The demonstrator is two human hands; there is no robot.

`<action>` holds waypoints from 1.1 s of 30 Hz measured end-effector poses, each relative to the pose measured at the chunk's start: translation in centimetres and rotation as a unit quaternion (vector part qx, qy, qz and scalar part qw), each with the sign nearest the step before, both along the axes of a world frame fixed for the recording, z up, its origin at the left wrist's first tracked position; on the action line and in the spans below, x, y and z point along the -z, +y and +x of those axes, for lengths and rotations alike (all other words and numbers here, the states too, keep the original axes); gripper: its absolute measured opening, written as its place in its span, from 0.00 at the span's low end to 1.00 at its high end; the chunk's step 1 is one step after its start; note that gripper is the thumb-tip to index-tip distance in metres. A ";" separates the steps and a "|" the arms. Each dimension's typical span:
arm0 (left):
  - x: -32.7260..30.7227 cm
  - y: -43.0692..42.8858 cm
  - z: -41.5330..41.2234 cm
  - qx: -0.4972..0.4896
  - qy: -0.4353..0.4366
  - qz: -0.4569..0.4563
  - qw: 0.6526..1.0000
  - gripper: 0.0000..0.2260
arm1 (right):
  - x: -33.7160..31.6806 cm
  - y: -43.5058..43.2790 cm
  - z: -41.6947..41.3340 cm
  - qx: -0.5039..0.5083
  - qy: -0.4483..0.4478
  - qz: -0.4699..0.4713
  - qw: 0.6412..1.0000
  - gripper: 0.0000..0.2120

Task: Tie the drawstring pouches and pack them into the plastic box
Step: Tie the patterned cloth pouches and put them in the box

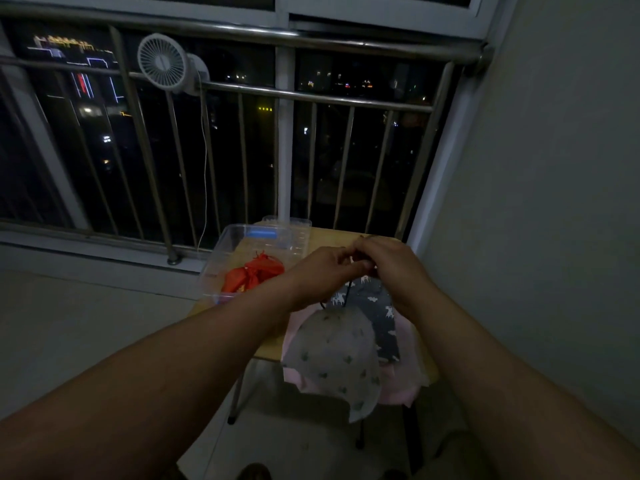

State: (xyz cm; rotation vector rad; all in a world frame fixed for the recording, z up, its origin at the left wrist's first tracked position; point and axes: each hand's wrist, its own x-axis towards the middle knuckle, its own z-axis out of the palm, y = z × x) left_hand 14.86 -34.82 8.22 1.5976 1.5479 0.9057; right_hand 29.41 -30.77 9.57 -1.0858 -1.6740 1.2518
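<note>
A light grey patterned pouch point(334, 355) hangs by its dark drawstring point(348, 291) above the table's near edge. My left hand point(320, 268) and my right hand point(391, 268) are raised together over the table, fingertips meeting, each pinching the drawstring. A dark grey pouch point(379, 306) with white figures lies flat under my right hand, on top of a pink pouch point(403, 379). The clear plastic box point(221, 258) stands at the table's far left with a red pouch point(252, 275) inside it.
The small wooden folding table point(332, 237) stands against a metal railing point(311, 95) and a grey wall on the right. The box's clear lid point(294, 233) lies behind the box. A white fan point(164, 62) hangs on the railing, its cable dangling. Tiled floor lies to the left.
</note>
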 end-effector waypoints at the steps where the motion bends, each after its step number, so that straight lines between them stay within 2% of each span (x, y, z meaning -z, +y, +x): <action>1: -0.4 0.1 0.2 0.009 -0.006 0.011 1.000 0.13 | -0.5 -0.1 -0.4 -0.011 0.004 0.011 1.000 0.10; 3: -1.0 0.2 0.4 0.003 -0.023 0.012 1.000 0.14 | -1.0 -0.2 -1.0 -0.009 0.025 0.005 1.000 0.10; 5: -1.2 0.2 0.4 -0.003 -0.076 -0.004 0.997 0.15 | -0.5 0.4 -1.1 0.029 0.041 -0.047 0.998 0.10; 8: -1.1 0.3 0.3 -0.049 -0.161 -0.034 0.985 0.18 | 1.9 0.0 -0.3 -0.019 -0.007 -0.058 0.998 0.11; 11: -0.6 0.8 -0.1 -0.107 -0.161 -0.028 0.981 0.19 | 4.2 -1.1 -0.2 -0.053 -0.067 -0.048 0.995 0.13; 19: -0.4 1.1 0.3 -0.144 -0.189 -0.054 0.970 0.20 | 4.9 -0.6 -0.8 -0.063 0.009 -0.118 0.991 0.09; 21: -0.1 1.1 0.4 -0.144 -0.188 -0.059 0.970 0.23 | 5.2 -0.5 -1.0 -0.058 0.018 -0.138 0.989 0.10; 23: 0.4 1.0 0.2 -0.155 -0.225 -0.075 0.959 0.28 | 5.8 -0.5 -1.0 -0.046 0.036 -0.155 0.986 0.15; 24: 0.7 0.8 0.0 -0.161 -0.259 -0.080 0.949 0.27 | 6.2 -0.4 -0.9 -0.043 0.064 -0.176 0.981 0.16; 26: 1.6 0.5 -0.6 -0.178 -0.315 -0.098 0.927 0.19 | 7.1 -0.3 -0.4 -0.041 0.147 -0.223 0.963 0.09; 28: 2.5 0.1 -1.0 -0.193 -0.344 -0.112 0.912 0.16 | 7.9 -0.5 -0.1 -0.054 0.190 -0.253 0.947 0.06; 31: 3.4 -0.3 -1.1 -0.179 -0.338 -0.096 0.919 0.13 | 8.7 -0.6 -0.5 -0.071 0.193 -0.270 0.941 0.05; 33: 2.8 -0.4 -1.2 -0.161 -0.315 -0.061 0.933 0.14 | 8.6 -0.4 -0.8 -0.067 0.154 -0.259 0.951 0.06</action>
